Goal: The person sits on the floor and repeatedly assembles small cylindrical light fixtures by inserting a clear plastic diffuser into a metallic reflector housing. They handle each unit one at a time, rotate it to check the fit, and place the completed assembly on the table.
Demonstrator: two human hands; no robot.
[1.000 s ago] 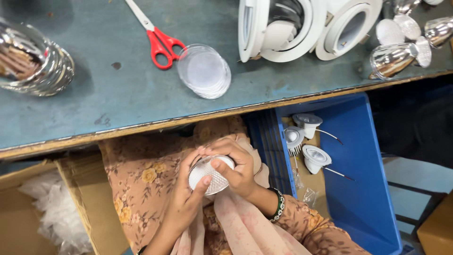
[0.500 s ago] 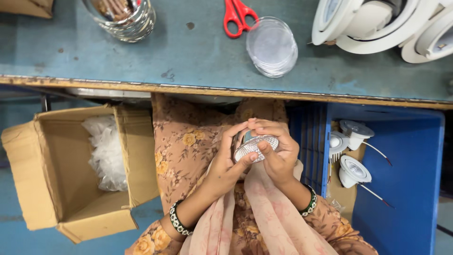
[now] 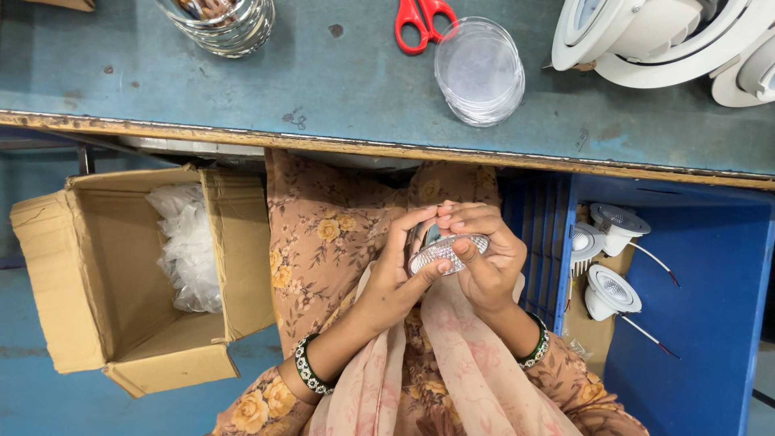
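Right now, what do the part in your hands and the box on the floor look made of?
Round part: looks like clear textured plastic over a shiny reflector, glinting silver; could be metal. Both hands, left hand and right hand, grip it. Box: plain brown corrugated cardboard, matte, creased flaps.

Bright, even overhead light; colours clean, focus sharp across the frame. Glare on the glass jar (image 3: 219, 24) at the workbench (image 3: 323, 89) far edge and on the clear discs (image 3: 479, 71). Deep shadow under the bench's near edge. Slight wide-angle bending at the corners.
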